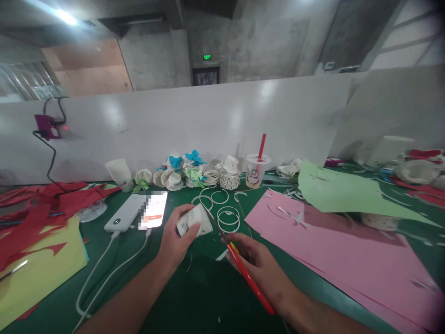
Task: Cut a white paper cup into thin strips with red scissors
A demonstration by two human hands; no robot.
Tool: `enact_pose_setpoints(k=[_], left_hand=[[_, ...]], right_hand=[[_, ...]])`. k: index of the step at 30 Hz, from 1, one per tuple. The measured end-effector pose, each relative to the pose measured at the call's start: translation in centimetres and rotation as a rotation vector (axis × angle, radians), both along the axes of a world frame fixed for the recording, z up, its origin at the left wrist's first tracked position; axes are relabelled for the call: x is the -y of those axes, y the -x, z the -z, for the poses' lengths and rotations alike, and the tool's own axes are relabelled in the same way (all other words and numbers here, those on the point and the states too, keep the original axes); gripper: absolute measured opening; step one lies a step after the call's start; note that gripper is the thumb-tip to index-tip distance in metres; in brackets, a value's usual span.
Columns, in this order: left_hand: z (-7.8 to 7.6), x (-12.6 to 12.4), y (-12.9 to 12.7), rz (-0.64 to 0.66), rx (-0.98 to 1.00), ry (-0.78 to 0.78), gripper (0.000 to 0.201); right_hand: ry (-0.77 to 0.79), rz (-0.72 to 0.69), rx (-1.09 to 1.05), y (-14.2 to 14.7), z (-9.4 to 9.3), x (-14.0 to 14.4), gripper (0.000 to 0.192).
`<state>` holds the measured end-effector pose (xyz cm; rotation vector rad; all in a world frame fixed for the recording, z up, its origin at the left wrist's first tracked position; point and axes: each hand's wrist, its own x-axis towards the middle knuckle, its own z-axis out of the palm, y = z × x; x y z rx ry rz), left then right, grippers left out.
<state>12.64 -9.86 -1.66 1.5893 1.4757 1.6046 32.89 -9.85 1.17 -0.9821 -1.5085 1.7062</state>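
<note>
Left hand [177, 239] grips the paper cup [194, 221] sideways; right hand [255, 264] clasps red-handled scissors [236, 257], blades angled up-left touching its rim.

Both forearms come in from the bottom edge and angle toward the middle. Left hand [178, 236] is raised a bit, fingers curled shut with the thumb pressing on top. Right hand [255, 264] sits lower, palm turned inward, fingers wrapped closed.

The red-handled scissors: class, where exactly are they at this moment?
In the head view, the red-handled scissors sit low and centre in the right hand, their blades reaching up-left to the paper cup held by the left hand.
</note>
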Motion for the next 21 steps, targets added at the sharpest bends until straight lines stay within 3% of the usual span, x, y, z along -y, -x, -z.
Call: enact_pose_setpoints(k=[11, 17, 21], left_hand=[[0.03, -0.09, 0.15, -0.002, -0.008, -0.001, 0.034], [-0.09, 0.23, -0.30, 0.092, -0.093, 0.027, 0.037], [-0.13, 0.32, -0.37, 0.089, -0.088, 0.046, 0.037]], right_hand=[[0.056, 0.042, -0.030, 0.21, 0.38, -0.09, 0.038], [0.045, 0.058, -0.008, 0.21, -0.10, -0.14, 0.039], [0.039, 0.071, -0.005, 0.22, 0.18, -0.34, 0.044]])
